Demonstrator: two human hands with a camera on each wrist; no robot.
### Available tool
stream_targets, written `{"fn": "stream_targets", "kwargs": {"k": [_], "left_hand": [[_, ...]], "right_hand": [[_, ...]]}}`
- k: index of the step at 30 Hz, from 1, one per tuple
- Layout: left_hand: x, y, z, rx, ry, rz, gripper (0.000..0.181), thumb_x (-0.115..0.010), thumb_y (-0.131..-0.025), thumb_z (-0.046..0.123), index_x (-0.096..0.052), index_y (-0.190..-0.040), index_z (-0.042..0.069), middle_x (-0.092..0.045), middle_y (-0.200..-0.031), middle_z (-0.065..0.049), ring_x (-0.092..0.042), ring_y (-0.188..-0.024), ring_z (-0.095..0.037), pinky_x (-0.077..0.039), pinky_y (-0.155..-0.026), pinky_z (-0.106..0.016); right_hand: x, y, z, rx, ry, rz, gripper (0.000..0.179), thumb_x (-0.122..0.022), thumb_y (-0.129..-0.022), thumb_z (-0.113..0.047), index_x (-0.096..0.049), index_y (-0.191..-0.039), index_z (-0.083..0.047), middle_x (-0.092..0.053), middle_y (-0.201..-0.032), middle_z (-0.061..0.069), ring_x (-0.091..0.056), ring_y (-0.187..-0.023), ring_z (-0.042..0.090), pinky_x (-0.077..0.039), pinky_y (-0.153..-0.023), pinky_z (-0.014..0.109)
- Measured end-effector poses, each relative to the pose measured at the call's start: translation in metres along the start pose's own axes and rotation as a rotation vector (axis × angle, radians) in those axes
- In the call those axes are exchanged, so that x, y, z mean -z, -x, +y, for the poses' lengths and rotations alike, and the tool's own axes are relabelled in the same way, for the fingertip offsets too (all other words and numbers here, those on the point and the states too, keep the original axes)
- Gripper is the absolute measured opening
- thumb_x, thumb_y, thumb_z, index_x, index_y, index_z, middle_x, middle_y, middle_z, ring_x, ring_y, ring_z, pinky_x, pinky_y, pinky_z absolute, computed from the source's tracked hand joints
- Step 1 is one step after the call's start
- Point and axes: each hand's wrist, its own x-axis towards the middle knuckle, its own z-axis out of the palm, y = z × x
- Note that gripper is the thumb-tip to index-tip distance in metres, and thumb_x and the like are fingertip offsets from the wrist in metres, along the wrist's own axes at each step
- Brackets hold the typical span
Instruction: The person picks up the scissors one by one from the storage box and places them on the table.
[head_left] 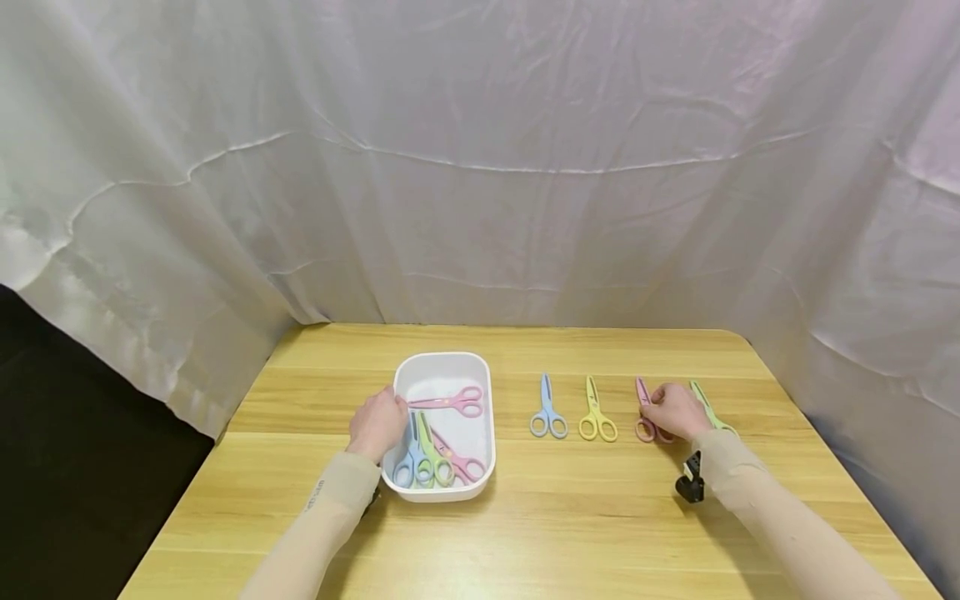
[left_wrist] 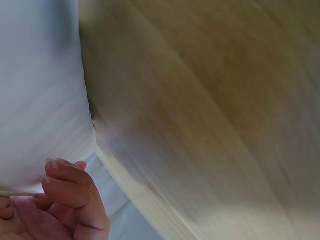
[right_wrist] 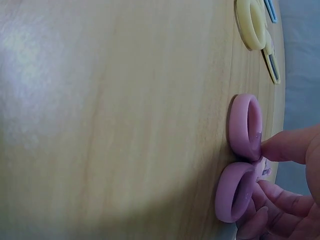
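Observation:
A white plastic tray (head_left: 491, 417) stands left of centre on the table, with several scissors inside. My left hand (head_left: 377, 423) grips its left rim, fingers curled against the outer wall in the left wrist view. Pink scissors (head_left: 448, 402) lie across the tray, their tip close to that hand. On the right, my right hand (head_left: 677, 410) pinches another pair of pink scissors (right_wrist: 239, 125) near the pivot, between thumb and fingers. These lie on the table with the handle loops toward me. Light green scissors (head_left: 703, 400) lie just right of this hand, partly hidden by it.
Blue scissors (head_left: 546, 404) and yellow scissors (head_left: 592, 400) lie in a row between the tray and my right hand, blades pointing away. Lower in the tray are blue, green and pink scissors, overlapping. A pale curtain (head_left: 525, 242) hangs behind the wooden table (head_left: 570, 533).

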Motion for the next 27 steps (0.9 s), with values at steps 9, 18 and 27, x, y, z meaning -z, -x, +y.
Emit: {"fn": "stream_targets", "kwargs": {"k": [9, 18, 27], "left_hand": [[0.000, 0.000, 0.000, -0.005, 0.003, -0.003, 0.052, -0.039, -0.102, 0.023, -0.048, -0.143, -0.008, -0.066, -0.121, -0.028, -0.064, -0.086, -0.033, -0.057, -0.073, -0.046], [0.002, 0.001, 0.000, -0.002, -0.004, -0.008, 0.051, -0.038, -0.103, 0.023, -0.048, -0.142, -0.008, -0.065, -0.123, -0.028, -0.064, -0.087, -0.033, -0.057, -0.075, -0.048], [0.001, 0.000, 0.001, -0.004, -0.011, -0.006, 0.051, -0.039, -0.103, 0.024, -0.049, -0.142, -0.007, -0.067, -0.118, -0.026, -0.063, -0.084, -0.031, -0.057, -0.073, -0.046]], "right_hand": [[0.003, -0.001, 0.002, 0.025, 0.049, 0.028, 0.039, -0.066, -0.091, -0.028, -0.063, -0.105, 0.008, -0.071, -0.091, 0.021, -0.064, -0.074, 0.024, -0.052, -0.060, 0.031], [0.007, -0.002, -0.012, 0.087, 0.116, 0.114, 0.053, -0.054, -0.098, -0.045, -0.064, -0.110, 0.006, -0.073, -0.094, 0.020, -0.066, -0.079, 0.028, -0.054, -0.076, 0.047], [0.007, 0.001, -0.044, 0.140, 0.082, 0.101, 0.043, -0.063, -0.092, -0.031, -0.062, -0.115, 0.005, -0.070, -0.093, 0.015, -0.062, -0.076, 0.020, -0.051, -0.068, 0.034]]}}
